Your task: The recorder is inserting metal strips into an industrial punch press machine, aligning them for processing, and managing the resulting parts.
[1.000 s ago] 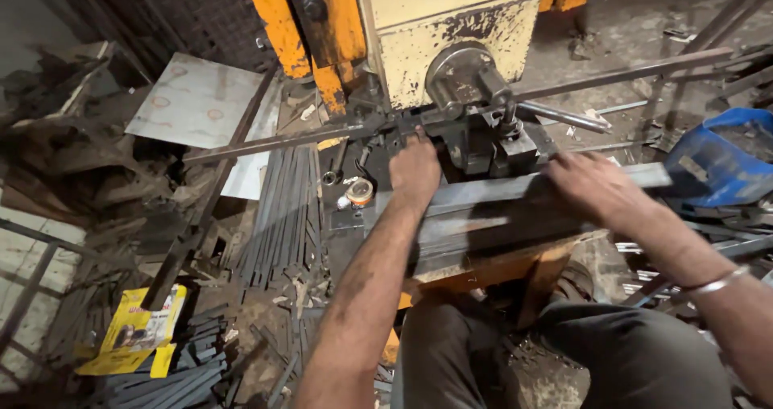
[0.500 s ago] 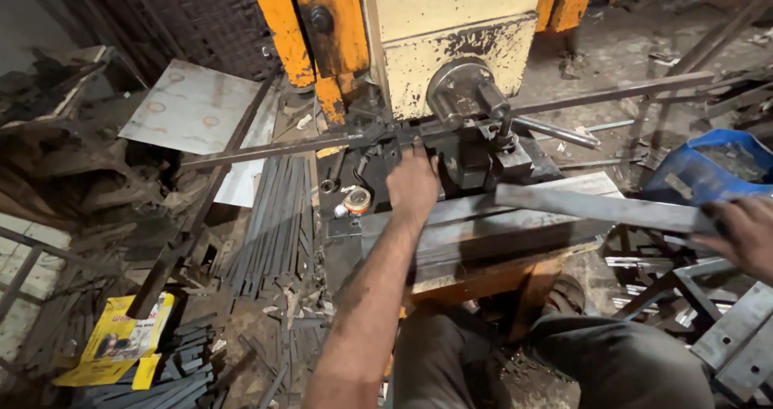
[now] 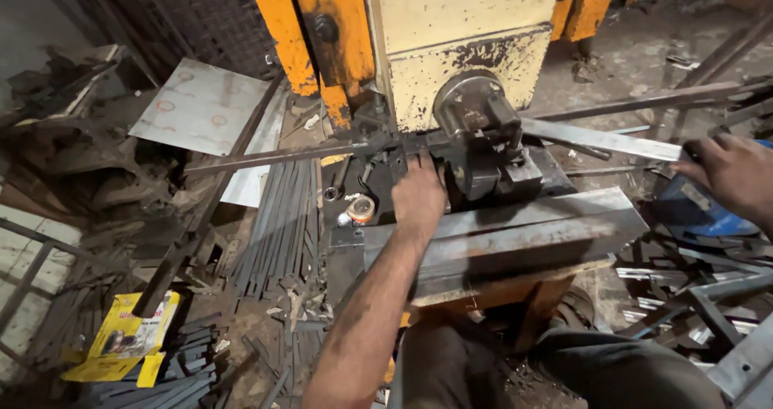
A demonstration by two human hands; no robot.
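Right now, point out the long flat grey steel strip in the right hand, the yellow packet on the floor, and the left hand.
long flat grey steel strip [image 3: 600,139]: head view, mid-length of its flat face.
yellow packet [image 3: 129,336]: head view, middle of its front.
left hand [image 3: 419,196]: head view, back of the hand.

The left hand [image 3: 419,196] covers the strip beneath it; the right hand [image 3: 729,175] is cut off at the edge.

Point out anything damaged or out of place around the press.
The cream press housing has paint chipped away in dark patches. Metal strips and offcuts lie strewn on the floor, and a crumpled yellow packet sits among them.
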